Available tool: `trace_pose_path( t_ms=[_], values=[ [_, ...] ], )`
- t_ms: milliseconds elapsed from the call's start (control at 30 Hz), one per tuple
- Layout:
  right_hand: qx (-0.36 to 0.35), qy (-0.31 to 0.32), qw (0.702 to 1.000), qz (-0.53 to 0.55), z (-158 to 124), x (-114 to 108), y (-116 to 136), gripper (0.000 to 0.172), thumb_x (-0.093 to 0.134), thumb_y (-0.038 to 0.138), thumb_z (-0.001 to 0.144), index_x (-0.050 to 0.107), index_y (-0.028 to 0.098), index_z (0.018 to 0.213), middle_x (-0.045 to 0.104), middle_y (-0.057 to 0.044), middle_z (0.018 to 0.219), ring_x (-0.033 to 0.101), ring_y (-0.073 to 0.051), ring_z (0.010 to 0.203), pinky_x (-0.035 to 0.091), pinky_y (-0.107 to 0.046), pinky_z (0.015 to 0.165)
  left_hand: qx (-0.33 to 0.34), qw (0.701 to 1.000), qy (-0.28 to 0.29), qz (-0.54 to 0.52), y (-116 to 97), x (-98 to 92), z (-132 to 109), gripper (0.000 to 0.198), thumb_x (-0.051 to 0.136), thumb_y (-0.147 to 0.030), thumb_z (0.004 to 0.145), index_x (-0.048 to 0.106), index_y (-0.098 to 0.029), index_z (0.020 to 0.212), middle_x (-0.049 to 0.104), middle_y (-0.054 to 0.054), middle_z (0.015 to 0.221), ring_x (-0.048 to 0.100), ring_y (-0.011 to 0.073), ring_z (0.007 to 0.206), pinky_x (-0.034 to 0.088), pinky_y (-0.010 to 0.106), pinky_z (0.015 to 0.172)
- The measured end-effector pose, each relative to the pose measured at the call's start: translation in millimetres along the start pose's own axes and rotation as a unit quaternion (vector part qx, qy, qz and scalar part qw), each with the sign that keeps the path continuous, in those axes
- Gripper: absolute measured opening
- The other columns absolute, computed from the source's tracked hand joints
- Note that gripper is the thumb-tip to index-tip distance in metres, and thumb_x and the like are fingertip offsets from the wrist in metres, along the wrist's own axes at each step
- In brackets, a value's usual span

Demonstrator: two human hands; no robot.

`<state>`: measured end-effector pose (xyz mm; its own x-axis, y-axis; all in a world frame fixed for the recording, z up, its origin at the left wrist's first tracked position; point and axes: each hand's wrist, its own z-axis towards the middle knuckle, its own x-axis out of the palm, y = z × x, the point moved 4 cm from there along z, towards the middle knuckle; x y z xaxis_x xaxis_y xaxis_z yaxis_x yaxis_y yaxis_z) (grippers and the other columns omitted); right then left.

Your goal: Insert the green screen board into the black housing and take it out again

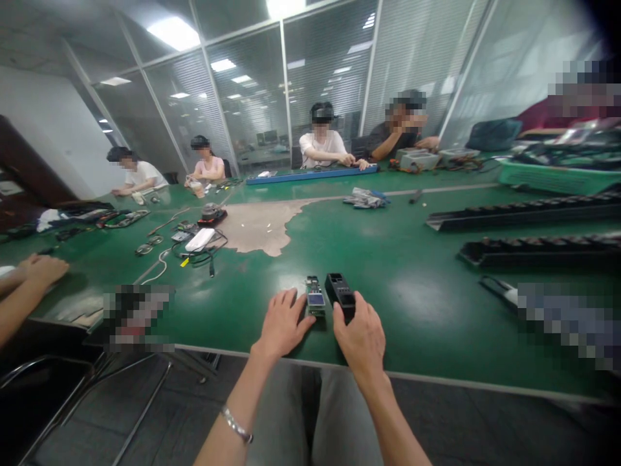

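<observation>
Just in front of me on the green table, a circuit board with a small screen lies beside a black plastic housing. My left hand rests at the board's left, palm down, fingers stretched out, the thumb close to its near end. Whether the thumb touches the board I cannot tell. My right hand has its thumb and fingers on either side of the housing's near end, which it partly hides. The housing lies on the tabletop, its openings facing up.
Cables and a white device lie left of centre, near a bare worn patch. Grey gloves are farther back. Long black rails and a green basket stand at right. Several people sit around; someone's hands are at left.
</observation>
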<state>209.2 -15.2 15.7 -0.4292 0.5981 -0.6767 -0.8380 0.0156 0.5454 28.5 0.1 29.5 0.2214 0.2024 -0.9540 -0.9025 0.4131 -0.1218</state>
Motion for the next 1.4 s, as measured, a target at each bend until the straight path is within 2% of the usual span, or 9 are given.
trace_pose_path(
  t_ms=[100,200,333,467,633,800,1167,1400],
  values=[
    [-0.005,-0.037,0.998,0.044,3,-9,6,0.059,0.048,0.048,0.092,0.054,0.004,0.132,0.064,-0.020,0.117,0.059,-0.029,0.106,0.046,-0.040,0.094,0.000,1.000,-0.002,-0.007,1,1.9,-3,0.050,0.048,-0.054,0.098,0.048,-0.028,0.140,0.046,0.009,0.146,0.040,0.0290,0.132,0.034,0.046,0.109],
    [-0.020,-0.061,0.995,0.074,8,-21,24,0.060,0.049,0.049,0.093,0.054,0.006,0.135,0.065,-0.019,0.118,0.062,-0.026,0.103,0.048,-0.039,0.092,-0.005,1.000,-0.006,-0.012,2,1.2,-4,0.050,0.047,-0.054,0.098,0.047,-0.028,0.140,0.046,0.008,0.147,0.040,0.0292,0.133,0.034,0.047,0.110],
    [-0.053,-0.042,0.994,0.089,10,-27,55,0.054,0.049,0.047,0.094,0.055,0.013,0.136,0.067,-0.013,0.114,0.062,-0.022,0.097,0.048,-0.035,0.087,-0.008,1.000,-0.005,-0.019,5,0.8,-5,0.049,0.044,-0.053,0.099,0.047,-0.029,0.142,0.044,0.008,0.149,0.039,0.0295,0.134,0.032,0.048,0.111],
    [-0.060,-0.014,0.996,0.061,6,-17,71,0.046,0.049,0.046,0.095,0.061,0.019,0.130,0.068,-0.009,0.100,0.061,-0.021,0.089,0.047,-0.033,0.082,-0.009,1.000,0.002,-0.025,7,2.2,-5,0.052,0.046,-0.050,0.099,0.044,-0.027,0.145,0.044,0.009,0.150,0.039,0.0303,0.135,0.031,0.049,0.113],
    [-0.059,-0.005,0.998,0.026,-3,-3,72,0.048,0.050,0.047,0.095,0.060,0.018,0.132,0.068,-0.010,0.101,0.060,-0.023,0.093,0.047,-0.034,0.082,-0.014,0.999,0.004,-0.031,10,4.3,-5,0.052,0.051,-0.045,0.097,0.044,-0.026,0.144,0.044,0.010,0.150,0.039,0.0306,0.136,0.031,0.050,0.113],
    [-0.053,-0.012,0.999,0.004,-6,-2,72,0.055,0.051,0.050,0.094,0.056,0.014,0.135,0.068,-0.012,0.105,0.061,-0.024,0.096,0.048,-0.034,0.083,-0.009,0.999,0.000,-0.038,12,5.0,-6,0.051,0.050,-0.045,0.097,0.046,-0.025,0.143,0.044,0.011,0.150,0.039,0.0307,0.136,0.031,0.050,0.113],
    [-0.066,0.002,0.997,-0.041,-7,3,76,0.051,0.052,0.047,0.093,0.055,0.018,0.135,0.068,-0.009,0.105,0.062,-0.023,0.098,0.047,-0.032,0.082,-0.015,1.000,0.004,-0.024,14,9.9,-4,0.057,0.046,-0.042,0.096,0.044,-0.012,0.145,0.044,0.016,0.150,0.039,0.0309,0.137,0.031,0.048,0.114],
    [-0.055,0.038,0.996,-0.066,-14,11,69,0.050,0.050,0.046,0.094,0.054,0.018,0.135,0.068,-0.010,0.106,0.061,-0.024,0.099,0.046,-0.033,0.081,-0.013,0.999,0.011,-0.032,16,10.3,-3,0.060,0.041,-0.046,0.097,0.043,-0.012,0.146,0.042,0.016,0.153,0.037,0.0319,0.139,0.029,0.048,0.115]
  ],
)
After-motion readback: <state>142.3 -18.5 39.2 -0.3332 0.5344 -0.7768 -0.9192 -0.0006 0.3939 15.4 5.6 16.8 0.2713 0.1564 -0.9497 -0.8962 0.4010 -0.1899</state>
